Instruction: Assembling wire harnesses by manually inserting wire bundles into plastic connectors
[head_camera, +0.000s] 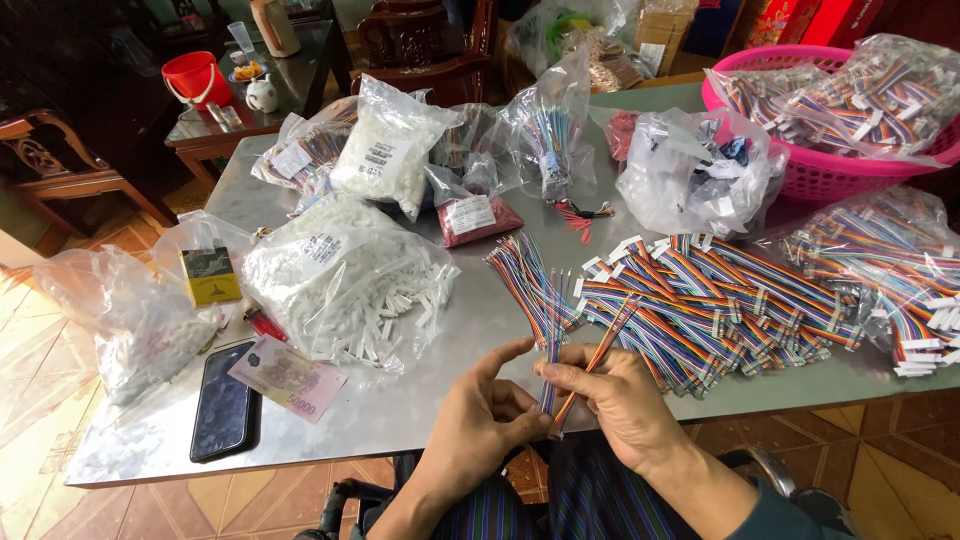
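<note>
Fingers of your left hand (480, 420) and right hand (620, 400) pinch one ribbon-wire strip (553, 345) between them — upright, clear of the wire pile (720, 300).

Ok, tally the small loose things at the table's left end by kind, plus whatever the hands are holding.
Black flat smartphone: 1
Pinkish paper banknote: 1
Small yellow cardboard box: 1
Red plastic lighter: 1
Thin multicoloured wire bundle, pinched by left hand and right hand: 1
Total: 5

Rainbow-striped ribbon cables (720, 300), white connectors in clear bag (345, 285), pink basket (830, 175), red bucket (195, 78).
</note>
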